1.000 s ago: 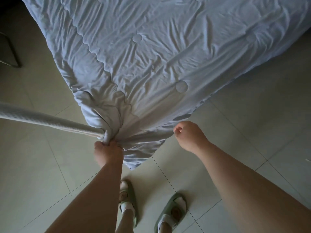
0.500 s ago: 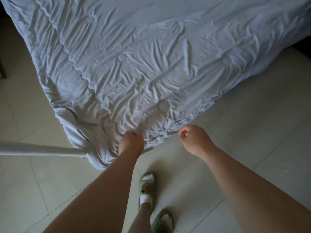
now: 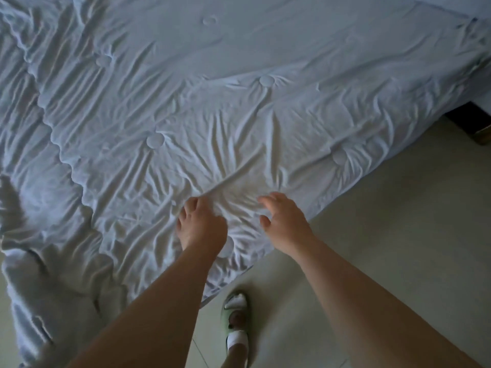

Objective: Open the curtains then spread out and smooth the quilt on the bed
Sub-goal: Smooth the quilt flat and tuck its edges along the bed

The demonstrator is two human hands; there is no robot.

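Most of the view is filled by a pale blue tufted quilt [image 3: 239, 107], spread over the bed and heavily creased, with round stitched tufts dotting it. Its near edge hangs over the bedside and runs diagonally from lower left to upper right; at the left a bunched corner drops toward the floor. Pale floor tiles [image 3: 398, 235] take up the lower right, and a dark corner of the bed frame [image 3: 473, 123] shows under the quilt at the far right. Both hands are over the quilt just inside its near edge, side by side and apart, with creases fanning out from the cloth between them. The left hand [image 3: 202, 227] lies palm down on the quilt, fingers close together and only slightly bent. The right hand [image 3: 285, 221] has its fingers spread and loosely bent, its fingertips at the cloth. Below, a green sandal [image 3: 236, 309] over a white sock stands on the tiles just beside the hanging edge.
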